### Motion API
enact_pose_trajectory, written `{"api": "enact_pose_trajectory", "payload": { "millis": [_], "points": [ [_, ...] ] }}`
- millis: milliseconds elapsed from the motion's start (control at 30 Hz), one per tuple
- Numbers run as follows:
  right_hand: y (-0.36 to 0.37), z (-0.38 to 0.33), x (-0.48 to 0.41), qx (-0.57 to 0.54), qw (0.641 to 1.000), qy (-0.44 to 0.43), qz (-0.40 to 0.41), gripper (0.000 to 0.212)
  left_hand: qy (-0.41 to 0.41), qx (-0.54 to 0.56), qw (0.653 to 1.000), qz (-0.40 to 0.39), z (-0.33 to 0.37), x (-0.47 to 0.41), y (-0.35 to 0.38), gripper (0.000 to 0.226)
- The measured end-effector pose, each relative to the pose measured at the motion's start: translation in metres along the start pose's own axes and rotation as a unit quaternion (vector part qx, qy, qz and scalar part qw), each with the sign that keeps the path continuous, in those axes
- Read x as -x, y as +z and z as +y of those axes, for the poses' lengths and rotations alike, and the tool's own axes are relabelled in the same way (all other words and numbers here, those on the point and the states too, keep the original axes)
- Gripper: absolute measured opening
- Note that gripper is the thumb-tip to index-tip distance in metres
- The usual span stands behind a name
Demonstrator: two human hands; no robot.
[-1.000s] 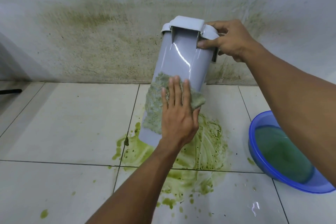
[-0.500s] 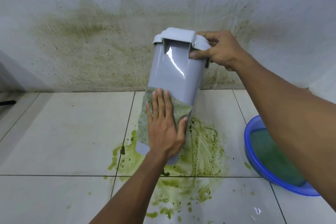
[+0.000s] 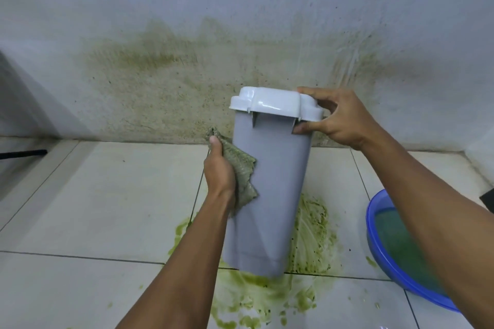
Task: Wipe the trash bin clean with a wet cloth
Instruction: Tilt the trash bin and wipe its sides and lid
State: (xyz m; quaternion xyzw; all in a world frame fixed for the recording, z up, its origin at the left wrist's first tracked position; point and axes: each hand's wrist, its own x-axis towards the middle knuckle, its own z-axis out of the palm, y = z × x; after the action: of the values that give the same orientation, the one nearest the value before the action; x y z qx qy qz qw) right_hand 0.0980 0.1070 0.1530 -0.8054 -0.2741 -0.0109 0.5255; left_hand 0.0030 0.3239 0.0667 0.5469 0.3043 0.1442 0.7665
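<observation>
Wiping shifts to the bin's left side

The left hand's (image 3: pixel 219 171) fingers clamp the damp, green-stained cloth (image 3: pixel 242 168) against the left wall of the tall grey plastic trash bin (image 3: pixel 270 195), having left its front face, now clean-looking. The right hand (image 3: pixel 339 120) grips under the white lid (image 3: pixel 275 101), holding the bin more upright over the green-smeared tiled floor (image 3: pixel 107 195).

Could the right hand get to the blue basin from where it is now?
Probably yes: the basin sits open on the floor below the right hand, nothing between them. But that hand is steadying the bin, so it must let go first.
</observation>
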Motion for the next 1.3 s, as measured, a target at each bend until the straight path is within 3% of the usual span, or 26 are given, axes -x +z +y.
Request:
{"api": "enact_pose_trajectory", "payload": {
  "millis": [100,233,367,500,633,700,800,867,1033,1133,1200,1300],
  "points": [
    [0.009,-0.009,0.013,-0.012,1.0,-0.005,-0.024,0.071,-0.007,0.087,0.996,-0.026,0.019,0.0,-0.004,0.063],
    [0.017,-0.014,0.04,-0.014,0.999,-0.02,-0.043,0.079,0.012,0.129,0.99,-0.061,0.046,0.011,-0.005,0.057],
    [0.017,-0.019,0.066,-0.005,0.997,-0.047,-0.057,0.083,0.168,-0.052,0.981,-0.083,0.053,0.028,-0.011,0.054],
    [0.017,-0.022,0.083,0.003,0.995,-0.064,-0.071,0.081,0.216,-0.168,0.945,-0.18,0.06,0.038,-0.028,0.039],
    [0.025,-0.021,0.102,0.005,0.991,-0.115,-0.069,0.074,0.274,-0.338,0.863,-0.258,0.079,0.04,-0.032,0.048],
    [0.031,-0.017,0.112,0.029,0.986,-0.15,-0.07,0.07,0.292,-0.452,0.789,-0.296,0.087,0.042,-0.019,0.049],
    [0.037,-0.007,0.134,0.075,0.98,-0.165,-0.087,0.065,0.313,-0.613,0.649,-0.325,0.079,0.044,0.002,0.05],
    [0.038,-0.003,0.151,0.107,0.977,-0.154,-0.102,0.063,0.309,-0.669,0.603,-0.306,0.065,0.048,0.004,0.057],
    [0.028,-0.029,0.158,0.14,0.977,-0.034,-0.16,0.071,0.281,-0.642,0.663,-0.262,0.046,0.047,-0.006,0.068],
    [0.059,-0.064,0.16,0.208,0.969,0.075,-0.109,0.103,0.249,-0.614,0.707,-0.246,0.048,0.049,-0.005,0.075],
    [0.095,-0.078,0.167,0.296,0.944,0.121,-0.086,0.125,0.239,-0.637,0.692,-0.24,0.048,0.053,-0.004,0.073],
    [0.135,-0.077,0.172,0.393,0.907,0.133,-0.073,0.125,0.249,-0.668,0.658,-0.243,0.047,0.058,-0.006,0.07]
  ]
}}
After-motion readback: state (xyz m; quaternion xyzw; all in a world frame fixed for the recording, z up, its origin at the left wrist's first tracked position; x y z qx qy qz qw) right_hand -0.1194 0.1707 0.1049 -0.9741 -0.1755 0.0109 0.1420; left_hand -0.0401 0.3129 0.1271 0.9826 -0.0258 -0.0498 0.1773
